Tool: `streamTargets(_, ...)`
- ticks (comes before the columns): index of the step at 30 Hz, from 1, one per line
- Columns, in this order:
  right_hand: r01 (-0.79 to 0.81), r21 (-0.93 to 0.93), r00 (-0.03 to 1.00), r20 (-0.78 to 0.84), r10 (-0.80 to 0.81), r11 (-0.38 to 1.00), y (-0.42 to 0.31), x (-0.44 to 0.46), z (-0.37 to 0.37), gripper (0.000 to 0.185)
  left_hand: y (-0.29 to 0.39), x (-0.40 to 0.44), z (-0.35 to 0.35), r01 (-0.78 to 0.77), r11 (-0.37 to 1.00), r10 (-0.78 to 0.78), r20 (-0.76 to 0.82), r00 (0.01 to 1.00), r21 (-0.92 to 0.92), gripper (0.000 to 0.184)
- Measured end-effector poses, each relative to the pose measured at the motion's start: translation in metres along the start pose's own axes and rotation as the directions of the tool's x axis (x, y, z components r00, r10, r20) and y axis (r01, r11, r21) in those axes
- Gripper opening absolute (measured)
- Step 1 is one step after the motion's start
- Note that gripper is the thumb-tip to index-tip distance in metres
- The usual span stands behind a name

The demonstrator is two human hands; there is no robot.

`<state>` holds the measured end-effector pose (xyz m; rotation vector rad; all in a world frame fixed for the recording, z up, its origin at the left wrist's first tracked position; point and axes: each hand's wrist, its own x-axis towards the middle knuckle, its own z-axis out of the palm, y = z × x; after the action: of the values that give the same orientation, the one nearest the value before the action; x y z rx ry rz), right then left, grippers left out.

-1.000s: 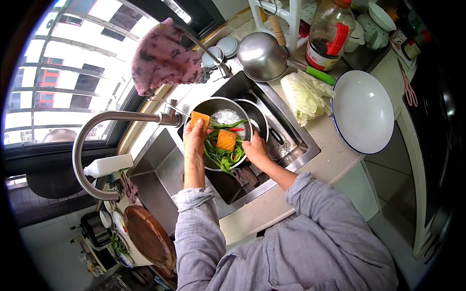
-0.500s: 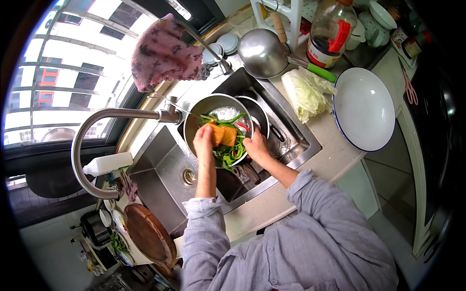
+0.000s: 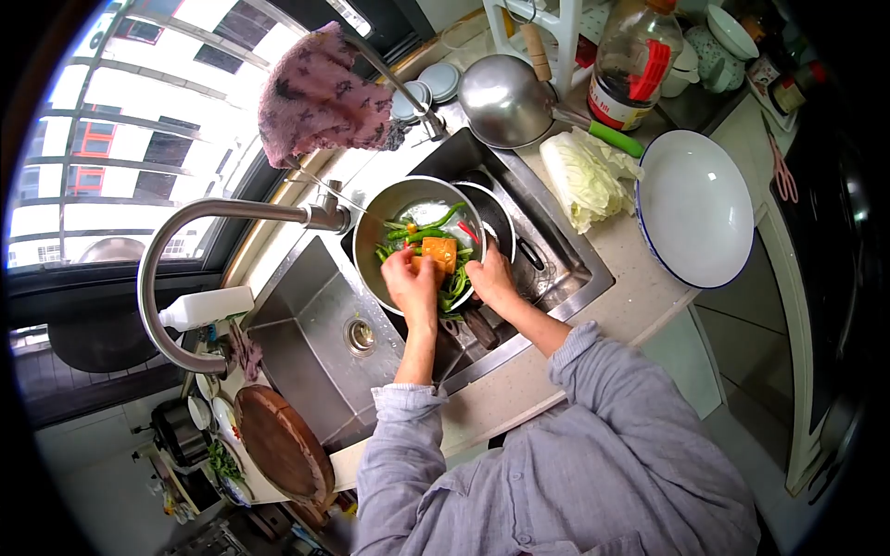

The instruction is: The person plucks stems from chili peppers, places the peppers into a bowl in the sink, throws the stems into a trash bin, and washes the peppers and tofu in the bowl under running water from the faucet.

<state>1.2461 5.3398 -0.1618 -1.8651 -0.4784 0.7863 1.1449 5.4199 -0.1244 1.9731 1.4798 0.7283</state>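
Observation:
A metal bowl [image 3: 375, 206] is over the right-hand sink basin, with green peppers [image 3: 436, 222], a red pepper piece [image 3: 467, 232] and orange chunks [image 3: 439, 251] inside. My left hand [image 3: 413, 283] is in the bowl, fingers closed round an orange chunk that shows only partly beside the other one. At the bowl's right edge, my right hand [image 3: 491, 278] grips the rim. Behind the bowl, a dark pan [image 3: 491, 213] sits in the same basin.
The faucet [image 3: 222, 208] arches over the left basin [image 3: 320, 306]. Cabbage [image 3: 584, 181], a white basin [image 3: 695, 208], a metal wok-like pan [image 3: 505, 102] and a large bottle [image 3: 630, 65] stand on the counter. A round wooden board [image 3: 283, 443] is at lower left.
My left hand has lowered an orange chunk from the bowl's upper left and moved right, deeper among the peppers. My right hand stays at the rim.

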Motion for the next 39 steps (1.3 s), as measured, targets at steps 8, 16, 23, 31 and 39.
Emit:
streamTargets(8, 0.04, 0.049, 0.999, 0.0, -0.04, 0.998, 0.009, 0.002, 0.005, 0.053, -0.033, 0.04, 0.018, 0.064, 0.989, -0.071, 0.045, 0.996, 0.136, 0.061)
streamTargets(16, 0.007, 0.123, 0.999, -0.044, -0.002, 0.992, 0.006, 0.002, -0.001, 0.057, 0.016, 0.017, 0.021, -0.262, 0.943, 0.324, 0.392, 0.861, -0.204, 0.092)
streamTargets(23, 0.001, 0.049, 0.999, -0.046, 0.001, 0.999, 0.006, 0.0, -0.002, 0.056, 0.024, 0.021, -0.01, -0.261, 0.88, 0.012, 0.531, 0.847, 0.397, 0.108)
streamTargets(31, -0.116, 0.175, 0.992, 0.059, 0.107, 0.978, -0.004, -0.002, -0.008, 0.059, -0.004, 0.053, -0.013, 0.028, 0.999, -0.031, 0.125, 0.992, 0.029, 0.069)
streamTargets(39, -0.149, 0.155, 0.988, 0.07, 0.14, 0.977, -0.002, 0.0, -0.007, 0.063, 0.007, 0.011, 0.01, -0.376, 0.887, 0.258, 0.388, 0.885, 0.267, 0.08)
